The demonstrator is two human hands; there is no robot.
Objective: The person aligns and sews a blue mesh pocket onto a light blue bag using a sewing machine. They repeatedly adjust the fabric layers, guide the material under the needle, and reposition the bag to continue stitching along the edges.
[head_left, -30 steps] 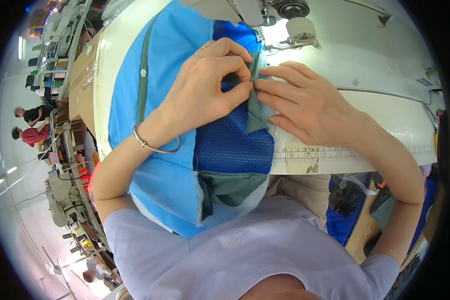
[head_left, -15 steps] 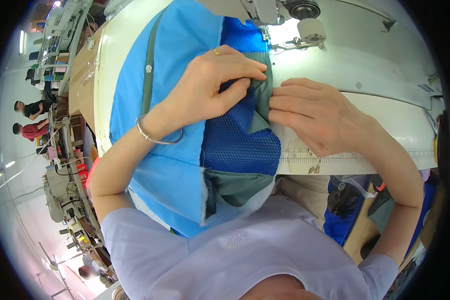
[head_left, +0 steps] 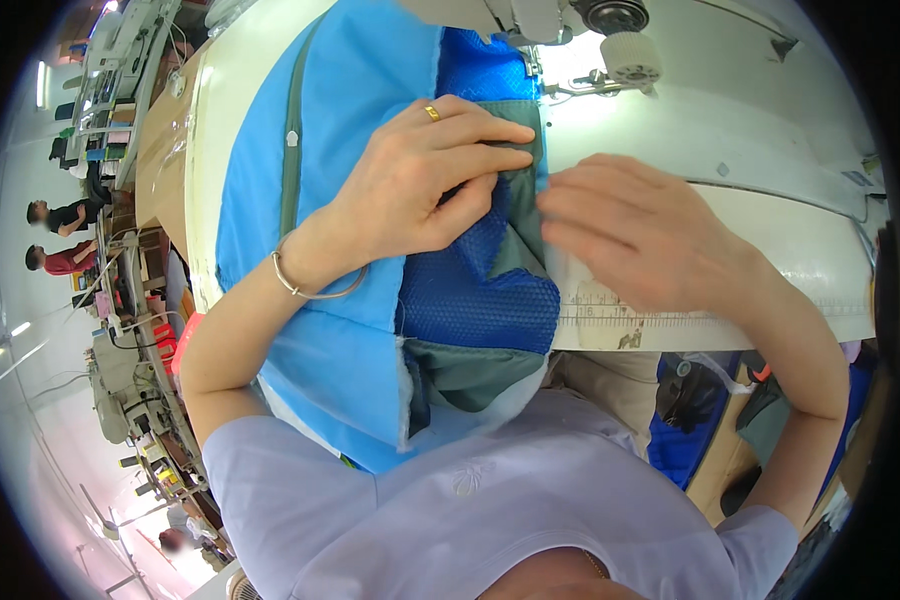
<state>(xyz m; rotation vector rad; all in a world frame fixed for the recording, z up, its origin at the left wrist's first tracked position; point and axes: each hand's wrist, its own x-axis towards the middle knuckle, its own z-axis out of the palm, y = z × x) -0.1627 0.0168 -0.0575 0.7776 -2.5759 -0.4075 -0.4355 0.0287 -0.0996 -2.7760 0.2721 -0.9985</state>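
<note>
A light blue fabric piece (head_left: pixel 370 80) with a dark blue mesh panel (head_left: pixel 470 300) and grey-green strip (head_left: pixel 523 215) lies under the sewing machine's presser foot (head_left: pixel 532 68). My left hand (head_left: pixel 425 180) rests on the mesh and strip, its fingers stretched toward the right edge and its thumb apart below them. At that edge, my right hand (head_left: pixel 640 225) bends its slightly blurred fingers around the fabric border; its thumb is hidden. A grey-green zipper (head_left: pixel 292 140) runs down the left part of the piece.
The white machine table (head_left: pixel 790 235) carries a printed ruler scale (head_left: pixel 660 317) along its near edge. A white-knobbed handwheel part (head_left: pixel 630 58) juts out beside the machine head. Other sewing machines (head_left: pixel 120 385) and several people (head_left: pixel 68 218) are off to the left.
My right hand has shifted slightly at the fabric edge and is now blurred. My left hand and the fabric have moved a little to the left.
</note>
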